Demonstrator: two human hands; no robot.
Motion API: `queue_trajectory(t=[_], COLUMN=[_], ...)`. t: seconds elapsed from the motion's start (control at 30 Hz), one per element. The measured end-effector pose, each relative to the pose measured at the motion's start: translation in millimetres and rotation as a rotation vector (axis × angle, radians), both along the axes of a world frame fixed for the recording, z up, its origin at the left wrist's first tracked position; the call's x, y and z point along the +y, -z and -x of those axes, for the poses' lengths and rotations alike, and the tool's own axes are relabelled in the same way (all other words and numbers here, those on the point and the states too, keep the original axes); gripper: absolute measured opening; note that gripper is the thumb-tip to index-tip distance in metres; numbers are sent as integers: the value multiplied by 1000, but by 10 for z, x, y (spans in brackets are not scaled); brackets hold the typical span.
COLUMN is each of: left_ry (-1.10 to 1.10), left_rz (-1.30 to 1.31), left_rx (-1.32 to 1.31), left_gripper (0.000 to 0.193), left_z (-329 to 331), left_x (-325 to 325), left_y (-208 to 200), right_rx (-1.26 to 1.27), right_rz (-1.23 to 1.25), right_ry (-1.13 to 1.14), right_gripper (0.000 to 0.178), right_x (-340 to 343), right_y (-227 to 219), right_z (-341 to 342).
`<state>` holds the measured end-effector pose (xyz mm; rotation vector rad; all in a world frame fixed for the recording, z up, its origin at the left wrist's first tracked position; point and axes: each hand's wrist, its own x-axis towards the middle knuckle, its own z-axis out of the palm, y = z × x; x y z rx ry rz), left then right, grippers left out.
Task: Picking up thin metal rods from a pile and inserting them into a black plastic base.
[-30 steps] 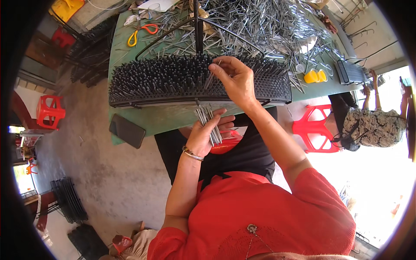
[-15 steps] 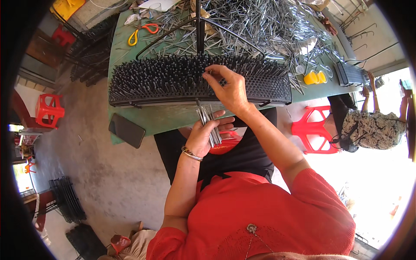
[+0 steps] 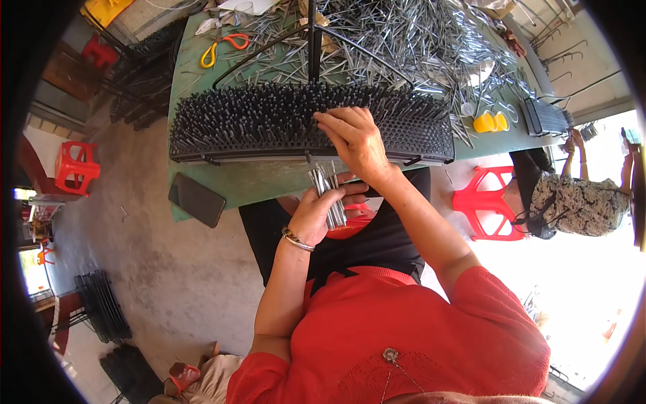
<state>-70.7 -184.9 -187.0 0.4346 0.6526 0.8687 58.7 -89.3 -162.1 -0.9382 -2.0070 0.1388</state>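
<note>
My left hand (image 3: 315,212) is closed round a bundle of thin silvery metal rods (image 3: 327,180), palm up, just in front of the table edge. Above it, my right hand (image 3: 358,140) reaches over a long black perforated rack (image 3: 424,141), thumb and fingertips together. Whatever is in that pinch, if anything, is hidden or too small to name. Dark-tipped rods (image 3: 235,121) stand upright in the rack's holes, dense on the left and behind. Toward the front right, many holes show bare. A black frame (image 3: 314,50) rises behind the rack.
Loose rods (image 3: 410,40) lie heaped on the green table (image 3: 202,180) behind the rack. Scissors (image 3: 219,50), yellow cups (image 3: 486,122) and a dark phone-like slab (image 3: 198,200) are also on it. Another person (image 3: 572,198) works at the right, near a red stool (image 3: 488,202).
My right hand has shifted slightly, and its fingers now lie closer together over the rack. The left hand keeps its bundle, moved barely to the right.
</note>
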Motion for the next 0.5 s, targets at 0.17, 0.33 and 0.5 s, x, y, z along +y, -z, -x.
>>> queue_trajectory(t=[0.17, 0.33, 0.5], left_ry=[-17, -22, -45], left_rz=[-3, 4, -48], left_rx=[-28, -44, -130], left_gripper=[34, 36, 36], left_z=[-15, -8, 71], left_x=[-2, 6, 2], left_y=[60, 35, -52], right_rx=[-18, -72, 167], right_rz=[19, 8, 443], right_ry=[-21, -26, -127], right_gripper=[28, 32, 22], right_x=[21, 34, -171], right_y=[32, 11, -176], right_z=[7, 19, -50])
